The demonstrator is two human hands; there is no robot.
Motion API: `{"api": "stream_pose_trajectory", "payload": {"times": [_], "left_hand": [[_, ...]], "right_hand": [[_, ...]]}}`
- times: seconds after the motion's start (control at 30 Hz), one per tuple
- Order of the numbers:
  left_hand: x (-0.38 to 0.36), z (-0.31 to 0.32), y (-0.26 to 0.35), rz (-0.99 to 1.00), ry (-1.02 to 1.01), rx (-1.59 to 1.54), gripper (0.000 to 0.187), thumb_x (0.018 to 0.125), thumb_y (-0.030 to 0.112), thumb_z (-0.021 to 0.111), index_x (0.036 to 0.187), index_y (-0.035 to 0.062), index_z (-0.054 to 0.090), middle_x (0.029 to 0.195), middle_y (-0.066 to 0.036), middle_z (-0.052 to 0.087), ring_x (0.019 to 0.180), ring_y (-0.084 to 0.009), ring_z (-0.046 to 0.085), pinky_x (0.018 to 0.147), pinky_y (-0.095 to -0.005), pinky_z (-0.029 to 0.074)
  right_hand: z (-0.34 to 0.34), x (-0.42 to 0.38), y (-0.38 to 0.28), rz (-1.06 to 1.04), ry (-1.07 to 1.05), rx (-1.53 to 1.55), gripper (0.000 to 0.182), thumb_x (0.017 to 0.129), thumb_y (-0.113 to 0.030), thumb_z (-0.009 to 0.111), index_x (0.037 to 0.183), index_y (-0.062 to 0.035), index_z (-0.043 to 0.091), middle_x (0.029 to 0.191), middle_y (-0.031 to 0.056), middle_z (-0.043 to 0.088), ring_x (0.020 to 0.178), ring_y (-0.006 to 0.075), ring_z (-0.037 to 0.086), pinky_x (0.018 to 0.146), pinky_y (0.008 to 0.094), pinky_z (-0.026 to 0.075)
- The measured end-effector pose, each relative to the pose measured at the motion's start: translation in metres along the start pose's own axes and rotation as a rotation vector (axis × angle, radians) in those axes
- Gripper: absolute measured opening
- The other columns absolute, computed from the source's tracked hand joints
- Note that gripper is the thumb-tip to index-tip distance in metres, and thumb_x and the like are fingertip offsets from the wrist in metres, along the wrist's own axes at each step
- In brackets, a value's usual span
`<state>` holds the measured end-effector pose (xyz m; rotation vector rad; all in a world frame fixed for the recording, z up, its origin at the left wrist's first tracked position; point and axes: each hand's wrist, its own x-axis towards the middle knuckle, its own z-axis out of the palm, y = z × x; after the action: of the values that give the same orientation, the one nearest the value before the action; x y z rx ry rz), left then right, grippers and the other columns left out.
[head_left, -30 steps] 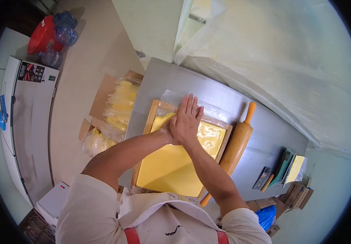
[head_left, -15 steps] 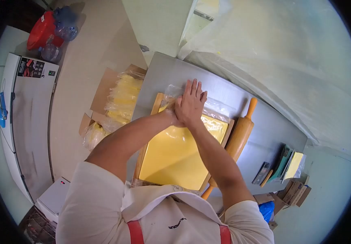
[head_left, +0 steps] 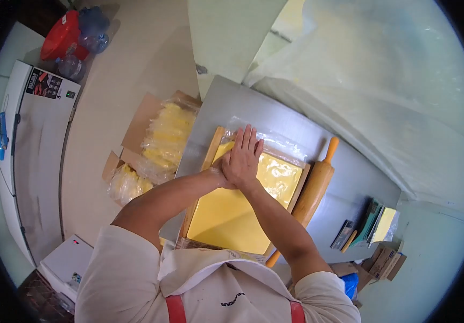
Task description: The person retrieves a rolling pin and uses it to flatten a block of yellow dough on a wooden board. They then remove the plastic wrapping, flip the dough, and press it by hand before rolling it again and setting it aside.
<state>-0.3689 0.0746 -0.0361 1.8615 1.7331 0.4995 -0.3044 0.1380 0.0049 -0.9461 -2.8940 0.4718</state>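
Note:
A yellow slab (head_left: 226,215) wrapped in clear plastic fills a wooden frame (head_left: 209,156) on a steel table (head_left: 264,110). My right hand (head_left: 241,159) lies flat, fingers together, on the far left part of the slab. My left hand (head_left: 218,171) is stacked under it and almost wholly hidden; only its wrist and heel show. Both press down on the plastic. Neither hand grips anything. A wooden rolling pin (head_left: 314,188) lies along the frame's right side, a little away from my hands.
An open cardboard box (head_left: 151,137) with bagged yellow blocks sits on the floor to the left. A white chest appliance (head_left: 38,156) stands further left, red basin (head_left: 62,35) behind it. Small packs (head_left: 374,223) lie on the table's right end. Plastic sheeting (head_left: 382,86) hangs beyond.
My stacked hands pushed toward the slab's far edge half a second ago and have drawn back slightly toward me. The camera view shifted a little.

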Motion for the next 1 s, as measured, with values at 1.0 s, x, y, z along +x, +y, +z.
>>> {"api": "stream_pose_trajectory", "payload": {"times": [1.0], "left_hand": [[-0.03,0.001,0.032,0.064,0.038,0.071,0.072,0.092,0.049,0.043,0.148,0.0058,0.029,0.155,-0.015,0.028,0.144,-0.0302,0.023,0.12,-0.0421,0.013]], "right_hand": [[0.005,-0.052,0.002,-0.069,-0.034,0.039,0.068,0.091,-0.03,0.044,0.143,0.0105,0.031,0.153,0.0283,0.025,0.145,0.0401,0.02,0.115,0.0571,0.011]]}}
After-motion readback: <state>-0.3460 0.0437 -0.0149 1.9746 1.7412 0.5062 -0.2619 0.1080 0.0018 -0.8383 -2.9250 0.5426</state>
